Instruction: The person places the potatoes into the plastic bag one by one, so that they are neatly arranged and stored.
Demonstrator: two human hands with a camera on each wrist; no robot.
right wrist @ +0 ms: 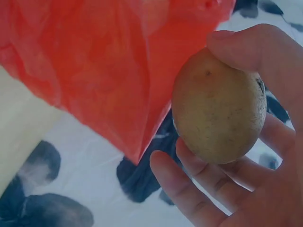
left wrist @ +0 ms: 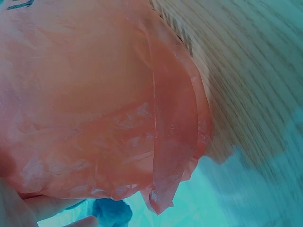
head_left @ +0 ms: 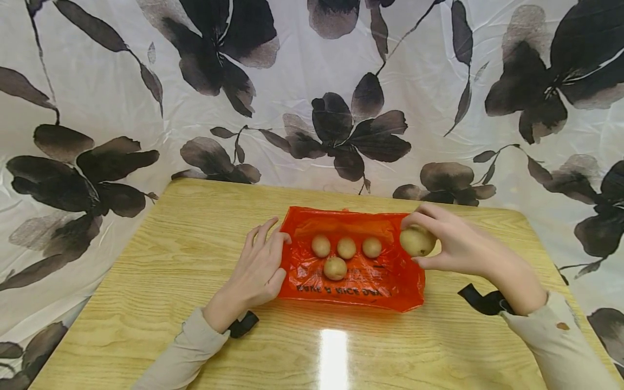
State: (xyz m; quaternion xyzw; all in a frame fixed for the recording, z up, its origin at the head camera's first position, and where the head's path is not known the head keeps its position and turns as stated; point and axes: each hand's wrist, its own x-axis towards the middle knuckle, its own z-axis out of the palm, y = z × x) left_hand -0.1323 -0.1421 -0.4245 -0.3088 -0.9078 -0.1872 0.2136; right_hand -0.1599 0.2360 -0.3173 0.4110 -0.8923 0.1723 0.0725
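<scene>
A red plastic bag [head_left: 351, 290] with upside-down lettering lies spread on the wooden table, its sides raised. Several potatoes [head_left: 335, 268] rest on the red plastic, most of them in a row with one in front. My left hand [head_left: 258, 265] grips the bag's left edge; in the left wrist view fingers [left wrist: 47, 208] show at the bag's border. At the bag's right edge, my right hand [head_left: 448, 241] holds a larger potato [right wrist: 220, 109] between thumb and fingers. That potato overlaps the bag's right side in the head view.
The wooden table [head_left: 195, 238] reaches back to a hanging white cloth [head_left: 273, 92] with dark flowers. Black straps [head_left: 480, 300] hang at both wrists. A bright light reflection [head_left: 333, 357] lies on the table in front of the bag.
</scene>
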